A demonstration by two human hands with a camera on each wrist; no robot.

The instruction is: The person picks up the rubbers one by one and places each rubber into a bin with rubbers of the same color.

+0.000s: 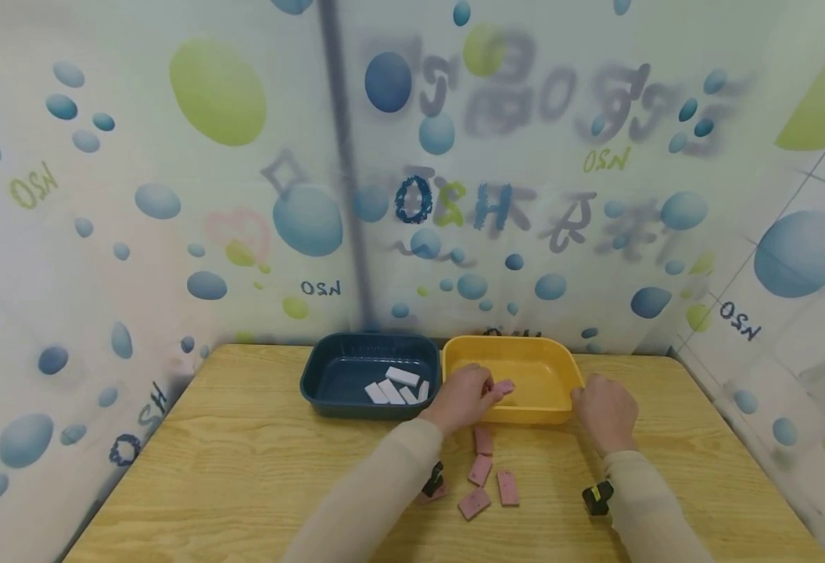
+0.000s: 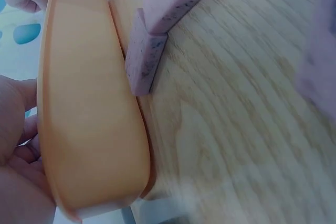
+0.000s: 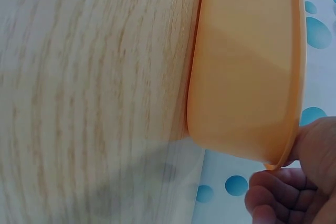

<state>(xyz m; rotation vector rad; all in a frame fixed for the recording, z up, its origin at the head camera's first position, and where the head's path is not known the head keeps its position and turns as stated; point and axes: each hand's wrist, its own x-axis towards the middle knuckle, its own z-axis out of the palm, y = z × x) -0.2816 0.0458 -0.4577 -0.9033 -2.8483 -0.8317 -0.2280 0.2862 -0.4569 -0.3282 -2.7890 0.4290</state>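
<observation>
My left hand [image 1: 460, 400] pinches a small pink speckled block [image 1: 503, 389] above the yellow bin [image 1: 535, 414], reaching over the bin's front left rim. At the bin's right end, my right hand [image 1: 607, 413] grips the rim, its thumb against the edge and fingers curled beneath in the right wrist view. More flat pink blocks [image 1: 507, 488] lie on the table in front of the bin. In the left wrist view, one pink block [image 2: 142, 59] sits right by the bin's front wall.
A dark blue bin [image 1: 342, 408] stands left of the yellow one, holding several white blocks [image 1: 402, 377]. Both bins are near the back of the wooden table [image 1: 243, 461], before a curtain [image 1: 243, 203] printed with blue and green dots. Each wrist wears a small black device [image 1: 597, 499].
</observation>
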